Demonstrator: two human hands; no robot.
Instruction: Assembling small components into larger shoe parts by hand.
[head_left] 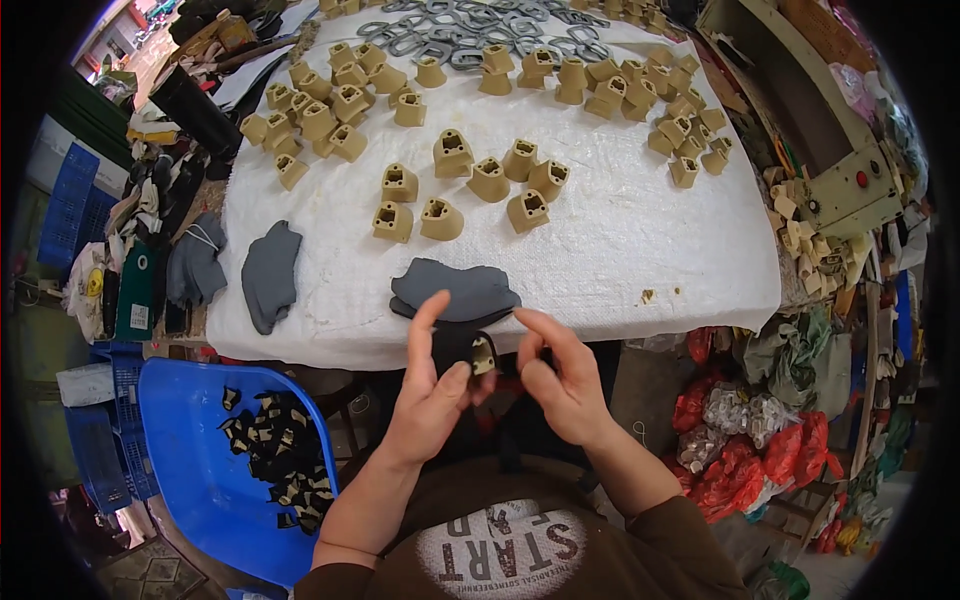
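Small tan moulded block (484,356), half wrapped in a dark soft cover (455,345), held in the air just below the near edge of the white cloth-covered table (640,230). Probably light and rigid at the core, with hard corners and a hollow face, so unlikely to crush; the dark wrap looks limp and pliable, likely to slide or wrinkle unless kept taut. Best gripped on the block's flat sides through the cover, not by the loose flap alone. Left hand (432,392) curled round it, thumb pressed against the wrapped side, forefinger raised straight and free. Right hand (562,385) close beside, fingers bent, fingertips pinching the cover's dark edge; exact contact partly hidden. Just above on the cloth, a stack of grey cut pieces (455,288), another grey piece (270,275) farther left. Beyond, many bare tan blocks (470,180) scattered and heaped, grey metal rings (470,35) at the far edge. At lower left, a blue tub (190,440) holding finished black-covered pieces (285,465).
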